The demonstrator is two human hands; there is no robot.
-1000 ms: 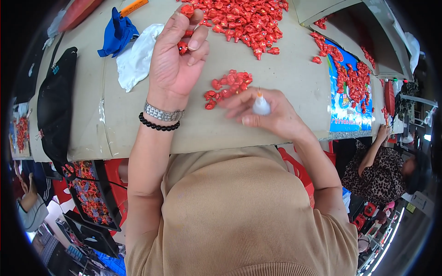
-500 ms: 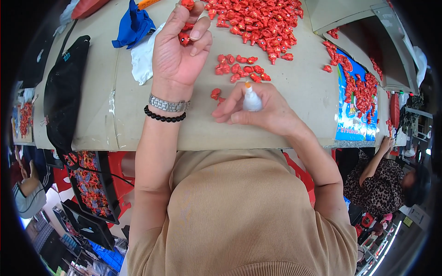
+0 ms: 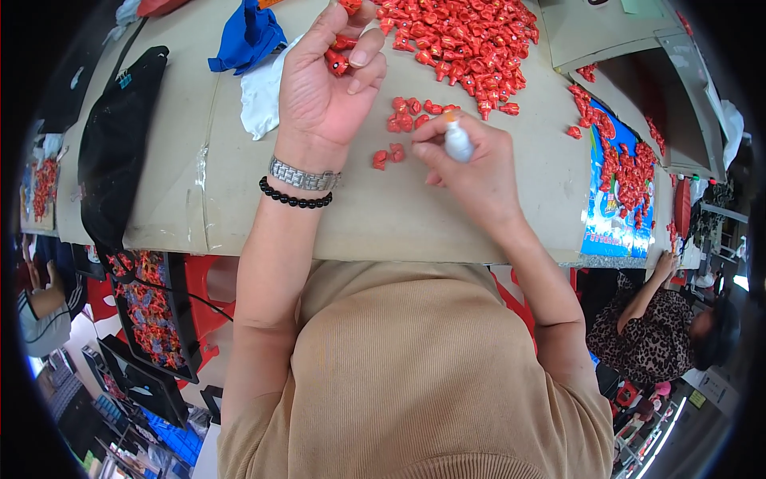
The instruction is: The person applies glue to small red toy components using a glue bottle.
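Note:
My left hand (image 3: pixel 323 104), palm up, is curled around several small glossy red pieces (image 3: pixel 337 62). One piece sticks up at its fingertips near the upper edge. A metal watch and a black bead bracelet circle that wrist. My right hand (image 3: pixel 491 172) holds a small white squeeze bottle (image 3: pixel 459 145) with an orange tip, upright against the palm. Its thumb and forefinger come together beside a loose group of red pieces (image 3: pixel 401 120), partly hidden by the hand. Nearer to me lie a few more red pieces (image 3: pixel 381 159).
A big heap of red pieces (image 3: pixel 471 48) covers the far middle of the table (image 3: pixel 383 215). Blue cloth (image 3: pixel 251 40) and white cloth (image 3: pixel 262 100) lie left. A black bag (image 3: pixel 120 136) rests farther left. At right, a blue sheet (image 3: pixel 602 215) bears more pieces; another person (image 3: pixel 654 327) sits beyond.
My right hand with the bottle has moved away from me, its fingers closing up at the loose group. My left hand still holds its red pieces. The whole view has shifted slightly.

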